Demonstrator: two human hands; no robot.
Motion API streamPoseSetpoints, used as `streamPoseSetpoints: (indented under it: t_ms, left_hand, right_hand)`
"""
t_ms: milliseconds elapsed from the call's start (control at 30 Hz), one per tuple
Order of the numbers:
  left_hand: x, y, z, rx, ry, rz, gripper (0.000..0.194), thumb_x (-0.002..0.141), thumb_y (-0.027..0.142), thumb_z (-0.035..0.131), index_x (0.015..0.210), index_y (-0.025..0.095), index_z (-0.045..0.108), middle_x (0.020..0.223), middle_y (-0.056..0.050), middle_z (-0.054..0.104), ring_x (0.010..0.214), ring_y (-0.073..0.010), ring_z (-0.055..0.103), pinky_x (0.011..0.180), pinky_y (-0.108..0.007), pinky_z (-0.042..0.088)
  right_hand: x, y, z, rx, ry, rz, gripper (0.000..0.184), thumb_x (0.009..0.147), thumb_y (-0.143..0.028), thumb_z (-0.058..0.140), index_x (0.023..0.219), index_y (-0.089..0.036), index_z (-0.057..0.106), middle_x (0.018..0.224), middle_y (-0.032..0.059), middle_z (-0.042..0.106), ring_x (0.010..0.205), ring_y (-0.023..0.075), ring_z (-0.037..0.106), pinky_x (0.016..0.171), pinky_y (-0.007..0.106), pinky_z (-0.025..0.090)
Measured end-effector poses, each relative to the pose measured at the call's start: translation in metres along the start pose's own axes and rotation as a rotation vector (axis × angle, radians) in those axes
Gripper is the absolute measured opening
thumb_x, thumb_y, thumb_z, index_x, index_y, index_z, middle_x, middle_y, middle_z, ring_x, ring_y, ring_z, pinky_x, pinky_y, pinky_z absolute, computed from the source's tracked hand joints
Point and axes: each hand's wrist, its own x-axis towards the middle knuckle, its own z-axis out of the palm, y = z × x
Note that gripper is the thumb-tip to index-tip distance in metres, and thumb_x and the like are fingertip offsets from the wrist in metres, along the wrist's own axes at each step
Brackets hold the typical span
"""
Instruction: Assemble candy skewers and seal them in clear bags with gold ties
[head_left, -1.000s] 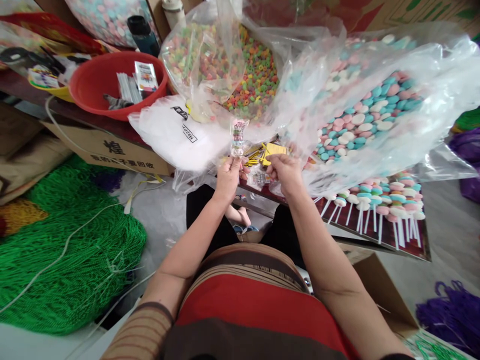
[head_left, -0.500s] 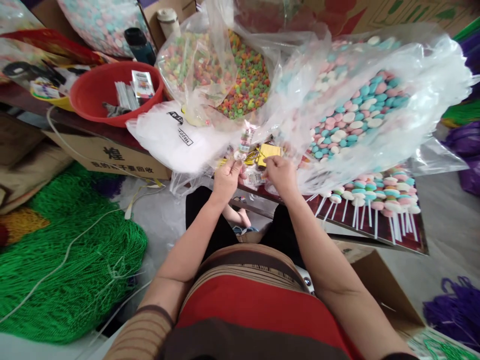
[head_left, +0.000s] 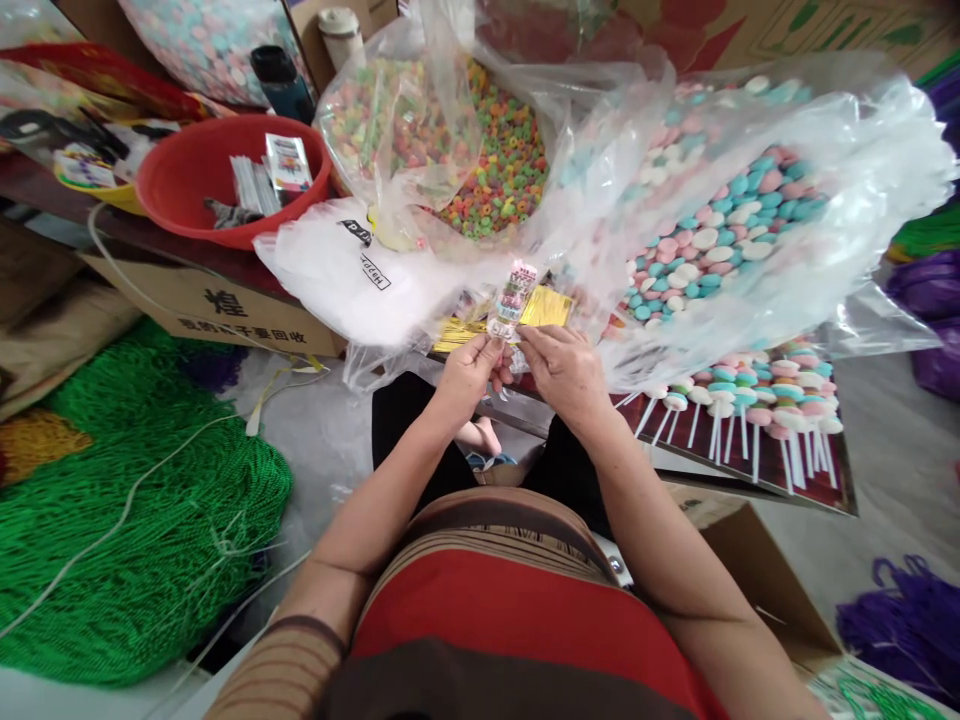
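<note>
Your left hand (head_left: pixel 466 372): clamped on the lower end of one wrapped candy stick (head_left: pixel 513 295), just beyond its fingertips; print too small to read.
Your right hand (head_left: pixel 566 372): at the wrapper's neck—grip cannot be told.
Step, apparently: neck work; calls for a firm left pinch.
Gold ties (head_left: pixel 547 307): beyond right hand.
White bags (head_left: pixel 352 285): left-forward of left hand—"Happy".
Carton (head_left: pixel 262 320): farther left—"要回收".

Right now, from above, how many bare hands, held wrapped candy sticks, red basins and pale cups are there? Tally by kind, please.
Hands: 2 (left hand, right hand)
Held wrapped candy stick: 1
Red basin: 1
Pale cup: 1
Total: 5
</note>
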Motion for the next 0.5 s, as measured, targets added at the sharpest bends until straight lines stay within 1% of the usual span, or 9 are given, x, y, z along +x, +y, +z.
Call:
streamPoseSetpoints:
  t_ms: [67,133,233,300,367,433,500]
  left_hand:
    - [-0.002,0.001,0.004,-0.008,-0.015,-0.024,0.045,0.086,0.061,0.068,0.078,0.018,0.061,0.063,0.002,0.062,0.050,-0.0074,0.056,0.045,-0.020,0.041]
    - [-0.003,0.004,0.006,-0.028,-0.009,-0.051,0.042,0.089,0.059,0.067,0.079,0.018,0.060,0.064,0.002,0.062,0.049,-0.0069,0.055,0.044,-0.020,0.040]
    - [-0.003,0.008,0.009,-0.077,0.043,-0.064,0.040,0.089,0.057,0.067,0.080,0.019,0.057,0.065,0.003,0.060,0.049,-0.0068,0.055,0.043,-0.020,0.039]
    - [-0.003,0.009,0.010,-0.082,0.093,-0.054,0.038,0.090,0.056,0.065,0.082,0.020,0.056,0.062,0.005,0.056,0.046,-0.0065,0.052,0.041,-0.019,0.035]
    - [-0.004,0.008,0.012,-0.046,0.098,-0.046,0.037,0.092,0.055,0.064,0.082,0.021,0.055,0.057,0.008,0.049,0.042,-0.0058,0.045,0.039,-0.019,0.030]
    - [-0.006,0.006,0.017,0.023,0.048,-0.048,0.037,0.092,0.053,0.064,0.078,0.021,0.052,0.054,0.009,0.043,0.041,-0.0051,0.041,0.040,-0.020,0.028]
    - [-0.010,0.004,0.023,0.102,0.023,-0.055,0.038,0.093,0.051,0.065,0.074,0.021,0.050,0.054,0.008,0.042,0.043,-0.0054,0.041,0.043,-0.020,0.029]
  right_hand:
    - [-0.004,0.000,0.001,0.070,0.015,0.085,0.029,0.099,-0.034,0.054,0.104,-0.025,0.081,0.098,0.0100,0.081,0.095,0.0267,0.073,0.093,0.041,0.052]
    - [-0.008,0.001,-0.001,0.169,0.033,0.153,0.026,0.097,-0.035,0.057,0.096,-0.026,0.081,0.094,0.0082,0.081,0.090,0.0259,0.073,0.089,0.039,0.053]
    - [-0.015,0.001,-0.010,0.271,0.085,0.243,0.021,0.092,-0.034,0.061,0.086,-0.026,0.079,0.085,0.0054,0.079,0.082,0.0237,0.071,0.084,0.037,0.053]
    - [-0.020,-0.003,-0.016,0.355,0.134,0.319,0.019,0.090,-0.035,0.063,0.083,-0.025,0.078,0.075,0.0031,0.076,0.073,0.0209,0.068,0.077,0.035,0.053]
    - [-0.024,-0.008,-0.020,0.489,0.131,0.382,0.020,0.089,-0.039,0.064,0.084,-0.024,0.077,0.067,0.0006,0.071,0.064,0.0179,0.063,0.069,0.032,0.051]
    - [-0.026,-0.014,-0.020,0.576,0.095,0.391,0.021,0.088,-0.041,0.065,0.086,-0.024,0.076,0.065,-0.0005,0.069,0.059,0.0161,0.060,0.065,0.030,0.049]
    - [-0.026,-0.018,-0.017,0.526,0.106,0.346,0.019,0.087,-0.038,0.063,0.084,-0.023,0.075,0.069,0.0006,0.071,0.061,0.0158,0.061,0.066,0.030,0.049]
